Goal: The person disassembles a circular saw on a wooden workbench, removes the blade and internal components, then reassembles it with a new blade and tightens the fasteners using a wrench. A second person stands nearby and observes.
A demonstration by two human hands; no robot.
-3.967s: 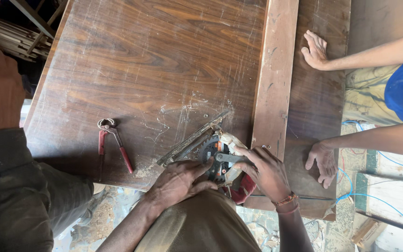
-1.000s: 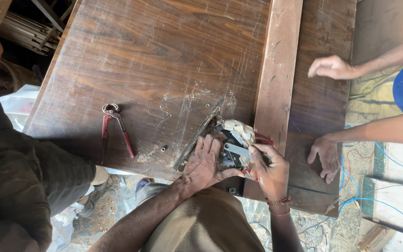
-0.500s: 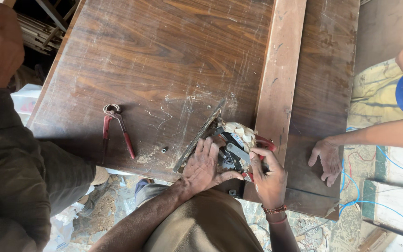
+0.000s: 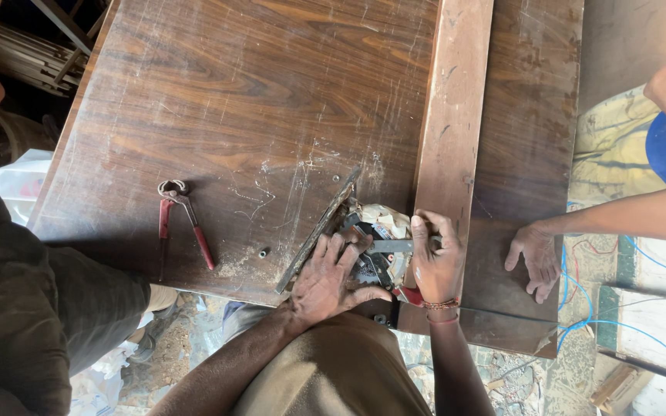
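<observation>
Wood surface: dark brown veneered board (image 4: 256,100), scratched, with pale sawdust near its near edge.
Saw: small circular saw (image 4: 375,246) sitting at the board's near edge, just left of the plank, its blade partly hidden under the hands.
Left hand: left hand (image 4: 327,279) pressed flat, fingers spread, on the saw's left side and the board.
Right hand: right hand (image 4: 435,262) wrapped around the saw's body, fingers resting against the plank.
Plank: lighter upright plank (image 4: 452,115) running far to near, right of the saw.
Pliers: red-handled pliers (image 4: 183,219) lying left of the saw, well apart.
Screw: small screw (image 4: 263,252) between pliers and saw.
Other person: another person's hand (image 4: 533,258) flat on the board, right of the plank.
</observation>
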